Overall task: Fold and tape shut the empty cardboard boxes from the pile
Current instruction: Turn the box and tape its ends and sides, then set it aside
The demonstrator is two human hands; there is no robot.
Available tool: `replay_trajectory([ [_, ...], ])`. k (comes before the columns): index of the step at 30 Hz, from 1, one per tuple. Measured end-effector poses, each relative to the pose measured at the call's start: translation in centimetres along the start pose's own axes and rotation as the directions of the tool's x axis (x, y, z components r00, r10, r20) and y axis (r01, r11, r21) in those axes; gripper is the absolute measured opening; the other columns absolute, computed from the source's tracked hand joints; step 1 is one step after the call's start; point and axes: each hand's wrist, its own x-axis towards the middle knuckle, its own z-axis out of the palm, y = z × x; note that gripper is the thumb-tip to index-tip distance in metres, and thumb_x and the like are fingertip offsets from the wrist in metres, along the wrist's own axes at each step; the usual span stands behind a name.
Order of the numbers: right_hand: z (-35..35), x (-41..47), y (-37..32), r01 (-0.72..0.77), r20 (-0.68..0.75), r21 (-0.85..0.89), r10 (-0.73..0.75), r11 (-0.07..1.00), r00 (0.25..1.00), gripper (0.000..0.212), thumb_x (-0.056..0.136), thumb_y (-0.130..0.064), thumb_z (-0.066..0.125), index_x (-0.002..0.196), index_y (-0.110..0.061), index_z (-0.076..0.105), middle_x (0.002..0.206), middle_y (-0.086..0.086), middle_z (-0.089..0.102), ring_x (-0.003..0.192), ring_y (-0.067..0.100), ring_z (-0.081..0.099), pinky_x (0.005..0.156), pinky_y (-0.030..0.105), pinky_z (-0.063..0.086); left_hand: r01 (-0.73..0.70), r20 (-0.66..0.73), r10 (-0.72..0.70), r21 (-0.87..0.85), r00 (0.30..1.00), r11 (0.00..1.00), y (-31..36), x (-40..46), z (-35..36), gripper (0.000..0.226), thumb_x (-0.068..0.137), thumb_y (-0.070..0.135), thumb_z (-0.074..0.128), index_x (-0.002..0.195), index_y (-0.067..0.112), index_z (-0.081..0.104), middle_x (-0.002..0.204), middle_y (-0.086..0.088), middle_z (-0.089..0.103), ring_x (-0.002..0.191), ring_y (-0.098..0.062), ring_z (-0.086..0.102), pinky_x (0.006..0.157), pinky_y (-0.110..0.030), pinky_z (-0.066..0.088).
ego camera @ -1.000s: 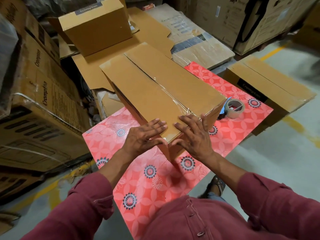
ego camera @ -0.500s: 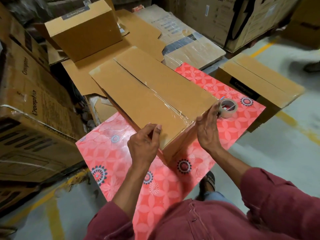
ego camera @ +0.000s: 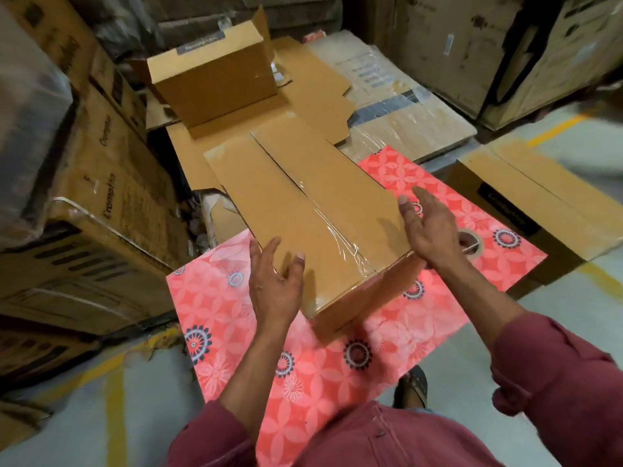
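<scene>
A long brown cardboard box [ego camera: 303, 197] lies on a red flowered table [ego camera: 219, 305], its two top flaps closed and clear tape running along the seam to the near end. My left hand [ego camera: 274, 281] is at the box's near left corner, fingers spread and relaxed, holding nothing. My right hand [ego camera: 428, 227] is at the box's near right edge, fingers straight, holding nothing. A roll of clear tape [ego camera: 472, 244] sits on the table just behind my right hand, partly hidden by it.
A smaller closed box [ego camera: 215, 79] stands on flattened cardboard [ego camera: 313, 89] behind the table. Another closed box [ego camera: 526, 200] sits at the right. Large stacked cartons [ego camera: 94, 203] line the left side. Grey floor with yellow lines lies below; a sandalled foot [ego camera: 411, 389] shows under the table.
Both hands have left the taped end of the box and moved apart to its left and right sides, fingers opening out. The camera view has shifted a little.
</scene>
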Motion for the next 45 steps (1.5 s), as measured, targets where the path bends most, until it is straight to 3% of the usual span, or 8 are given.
replay_trajectory([
  [2,-0.1,2.4,-1.3,-0.078,0.221,-0.116,0.103,0.990,0.970,0.071,0.106,-0.059,0.039,0.151,-0.004,0.045,0.143,0.027,0.057,0.134,0.044,0.051,0.107,0.047,0.043,0.151,0.032,-0.150,-0.016,0.988,0.988,0.9,1.6,-0.1,0.066,0.094,0.040,0.074,0.152,0.031,0.046,0.169,-0.001,0.029,0.156,-0.015,0.027,0.121,-0.041,0.035],
  [8,0.2,0.3,-4.0,0.258,0.509,-0.420,-0.009,0.870,0.860,0.045,0.102,-0.052,0.051,0.081,-0.013,0.057,0.103,0.027,0.069,0.102,0.043,0.066,0.073,0.037,0.046,0.197,0.079,-0.206,0.109,0.975,0.974,-0.2,6.4,-2.8,0.075,0.088,0.054,0.074,0.152,0.026,0.046,0.155,-0.003,0.049,0.139,-0.027,0.050,0.113,-0.046,0.044],
  [14,3.7,-6.1,-7.4,0.235,0.861,0.116,-0.215,0.965,0.461,0.018,0.099,-0.030,0.067,0.086,-0.018,0.073,0.081,0.005,0.078,0.075,0.018,0.076,0.064,0.027,0.053,0.107,0.015,-0.147,0.615,0.989,0.781,-1.9,11.8,-8.5,0.071,0.094,0.064,0.061,0.146,0.017,0.053,0.143,-0.019,0.058,0.129,-0.040,0.055,0.103,-0.049,0.047],
  [20,6.5,0.7,-6.6,0.062,0.532,0.174,-0.147,0.983,0.834,0.019,0.096,-0.029,0.071,0.109,-0.017,0.079,0.096,-0.002,0.079,0.084,0.009,0.072,0.082,0.029,0.056,-0.112,0.093,0.073,0.550,0.993,0.828,1.6,8.7,-5.0,0.062,0.097,0.058,0.061,0.146,0.020,0.056,0.149,-0.008,0.057,0.137,-0.028,0.053,0.111,-0.044,0.043],
  [24,6.4,6.9,-7.9,0.147,0.433,0.150,-0.199,0.978,0.879,0.030,0.096,-0.030,0.069,0.123,-0.019,0.075,0.113,0.009,0.077,0.101,0.025,0.072,0.088,0.031,0.055,-0.128,0.130,0.062,0.592,0.990,0.795,2.3,3.3,0.7,0.078,0.090,0.070,0.046,0.149,0.018,0.053,0.159,-0.016,0.045,0.148,-0.030,0.041,0.119,-0.049,0.034],
  [31,9.5,10.6,-10.5,0.797,0.743,-0.220,-0.433,0.562,0.510,0.073,0.091,-0.026,0.058,0.159,-0.034,0.033,0.170,-0.003,0.023,0.158,0.025,0.017,0.122,0.059,0.022,-0.141,0.177,-0.004,0.797,0.984,0.587,0.8,2.1,2.4,0.071,0.100,0.059,0.026,0.159,0.020,0.036,0.167,-0.018,0.032,0.155,-0.034,0.029,0.124,-0.055,0.023],
  [39,8.8,1.8,-9.7,0.914,0.747,-0.270,-0.533,0.304,0.398,0.071,0.067,-0.037,0.060,0.137,-0.033,0.051,0.147,-0.006,0.056,0.119,0.030,0.057,0.095,0.045,0.045,-0.542,0.344,0.447,0.705,0.825,0.457,-7.6,3.8,-10.0,0.054,0.104,0.064,0.039,0.133,0.028,0.068,0.141,-0.002,0.066,0.129,-0.022,0.064,0.102,-0.041,0.052],
  [45,8.5,-4.7,-13.1,0.955,0.754,-0.013,-0.624,0.298,0.205,0.062,0.072,-0.045,0.036,0.127,-0.035,0.062,0.132,-0.009,0.066,0.104,0.030,0.060,0.083,0.047,0.049,-0.370,0.363,0.079,0.893,0.929,0.258,-9.6,7.7,-18.8,0.094,0.091,0.082,-0.010,0.151,0.041,0.049,0.161,0.001,0.046,0.150,-0.026,0.040,0.116,-0.046,0.033],
])
